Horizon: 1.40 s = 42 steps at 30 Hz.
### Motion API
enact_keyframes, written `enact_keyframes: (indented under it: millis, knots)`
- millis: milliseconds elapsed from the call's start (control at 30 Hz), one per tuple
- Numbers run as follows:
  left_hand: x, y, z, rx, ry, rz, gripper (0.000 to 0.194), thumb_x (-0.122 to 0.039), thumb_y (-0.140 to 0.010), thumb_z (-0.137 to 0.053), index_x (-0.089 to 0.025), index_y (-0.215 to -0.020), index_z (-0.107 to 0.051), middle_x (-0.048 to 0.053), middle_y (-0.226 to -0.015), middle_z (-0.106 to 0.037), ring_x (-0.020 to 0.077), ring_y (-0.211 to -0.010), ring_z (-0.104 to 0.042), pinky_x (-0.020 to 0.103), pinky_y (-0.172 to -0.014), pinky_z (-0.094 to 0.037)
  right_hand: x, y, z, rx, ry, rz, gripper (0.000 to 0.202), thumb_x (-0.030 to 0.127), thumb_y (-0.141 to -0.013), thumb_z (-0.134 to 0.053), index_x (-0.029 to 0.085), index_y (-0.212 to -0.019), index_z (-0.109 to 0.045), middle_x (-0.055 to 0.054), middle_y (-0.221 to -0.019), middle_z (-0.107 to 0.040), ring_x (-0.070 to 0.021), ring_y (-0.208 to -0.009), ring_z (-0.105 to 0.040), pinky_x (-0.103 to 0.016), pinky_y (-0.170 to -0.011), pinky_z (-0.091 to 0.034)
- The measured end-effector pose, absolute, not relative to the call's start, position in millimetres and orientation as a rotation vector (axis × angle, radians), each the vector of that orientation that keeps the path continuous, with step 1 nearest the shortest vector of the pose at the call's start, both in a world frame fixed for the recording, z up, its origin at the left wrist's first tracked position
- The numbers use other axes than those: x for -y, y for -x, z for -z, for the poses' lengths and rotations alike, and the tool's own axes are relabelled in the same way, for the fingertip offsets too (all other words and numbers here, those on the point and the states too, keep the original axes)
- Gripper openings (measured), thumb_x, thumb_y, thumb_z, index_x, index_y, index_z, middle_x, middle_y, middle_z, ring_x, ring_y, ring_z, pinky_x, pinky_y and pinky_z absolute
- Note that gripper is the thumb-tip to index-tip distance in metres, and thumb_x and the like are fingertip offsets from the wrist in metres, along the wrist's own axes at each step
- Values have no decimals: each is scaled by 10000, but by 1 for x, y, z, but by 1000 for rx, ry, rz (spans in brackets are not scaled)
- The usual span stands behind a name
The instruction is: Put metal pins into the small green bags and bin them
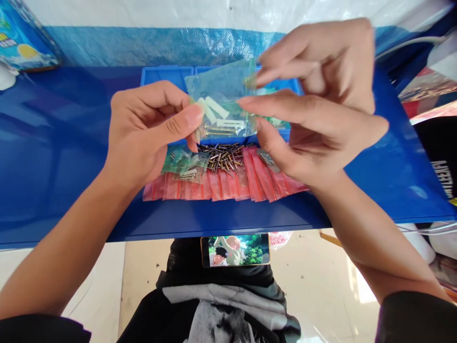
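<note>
My left hand (157,114) pinches the lower left part of a small clear zip bag (219,83) between thumb and fingers. Inside the bag lie white plastic wall plugs (216,109) and several brassy screws (224,131). At the bag's right, zip-edged side is my right hand (314,95), its fingers spread and slightly blurred. Its index fingertip overlaps the bag, while the thumb is apart below. Beneath the hands is a pile of loose screws (224,158), with filled clear bags (191,172) to its left.
Red-tinted bags (228,186) line the front of the blue table (64,162). Blue bins (167,75) stand behind the hands, partly hidden. A phone (235,250) playing a picture rests on the lap below the table edge. A blue packet (26,43) stands at back left.
</note>
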State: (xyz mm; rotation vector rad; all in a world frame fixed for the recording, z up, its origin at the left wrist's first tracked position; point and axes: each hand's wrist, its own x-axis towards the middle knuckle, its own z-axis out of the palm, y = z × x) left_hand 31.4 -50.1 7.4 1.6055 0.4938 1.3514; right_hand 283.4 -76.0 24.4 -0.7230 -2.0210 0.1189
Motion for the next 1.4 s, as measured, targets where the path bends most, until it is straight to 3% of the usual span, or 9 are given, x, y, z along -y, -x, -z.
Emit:
enact_keyframes:
  millis: [167, 367, 433, 567, 700, 933, 1100, 1267, 1400]
  knots:
    - [54, -32, -11, -479, -1634, -1238, 162, -287, -993, -789, -180, -878, -829, 27, -728, -738, 143, -587, -680, 284, -512, -556, 79, -274, -29, 1997, 816, -219, 165, 486, -1000, -691, 373, -1039, -805, -42, -1156, -765, -323, -1143, -710, -527, -1010, -608]
    - [49, -33, -7, -471, -1644, -1299, 204, -226, -1032, -722, -188, -877, -849, 50, -751, -752, 140, -596, -691, 257, -452, -540, 50, -312, -29, 1698, 1116, -293, 397, 520, -923, -820, 315, -1250, -727, -11, -870, -737, -177, -643, -561, -353, -629, -392]
    - [50, -34, -7, -472, -1638, -1304, 198, -209, -1023, -730, -198, -866, -850, 38, -751, -757, 138, -579, -690, 261, -450, -550, 34, -334, -27, 1889, 1236, -336, 338, 597, -915, -776, 300, -1076, -789, -17, -721, -711, -152, -544, -448, -346, -556, -341]
    - [52, -33, -9, -505, -1637, -1301, 194, -180, -1017, -732, -184, -860, -846, 26, -760, -759, 127, -600, -694, 255, -484, -565, 21, -353, -23, 2112, 1465, -265, 312, 586, -947, -679, 317, -1040, -809, -85, -899, -786, -239, -749, -645, -423, -806, -538]
    - [50, -32, -8, -490, -1655, -1316, 186, -159, -1010, -734, -182, -865, -848, 36, -752, -759, 131, -589, -691, 255, -473, -554, 34, -341, -25, 2149, 1576, 68, 347, 372, -1026, -510, 324, -1261, -760, -82, -1313, -730, -355, -1200, -660, -574, -1127, -505]
    - [48, -33, -5, -542, -1705, -1359, 165, -179, -982, -771, -226, -849, -855, 29, -721, -747, 149, -553, -675, 276, -442, -518, 64, -314, -31, 2424, 1506, -3, 400, 415, -1121, -466, 190, -1223, -779, -125, -1365, -747, -405, -1358, -659, -621, -1154, -544]
    - [50, -33, -7, -569, -1729, -1347, 168, -177, -993, -764, -198, -849, -849, 19, -715, -746, 118, -560, -669, 245, -483, -537, 77, -301, -20, 2492, 1573, -14, 778, 687, -1097, -349, 45, -1449, -612, -298, -1552, -560, -532, -1494, -482, -753, -1121, -505]
    - [50, -33, -7, -576, -1741, -1352, 184, -181, -1008, -747, -186, -852, -844, 11, -707, -745, 97, -571, -667, 220, -511, -550, 87, -293, -16, 2369, 1519, 20, 638, 701, -1050, -450, 207, -1386, -674, -191, -1459, -674, -483, -1551, -433, -746, -1294, -293]
    - [48, -33, -7, -584, -1758, -1412, 169, -166, -990, -763, -192, -846, -847, 15, -698, -745, 105, -548, -660, 234, -498, -545, 84, -291, -23, 2322, 1629, 41, 593, 638, -1070, -484, 188, -1416, -655, -214, -1500, -635, -486, -1425, -574, -704, -1187, -466]
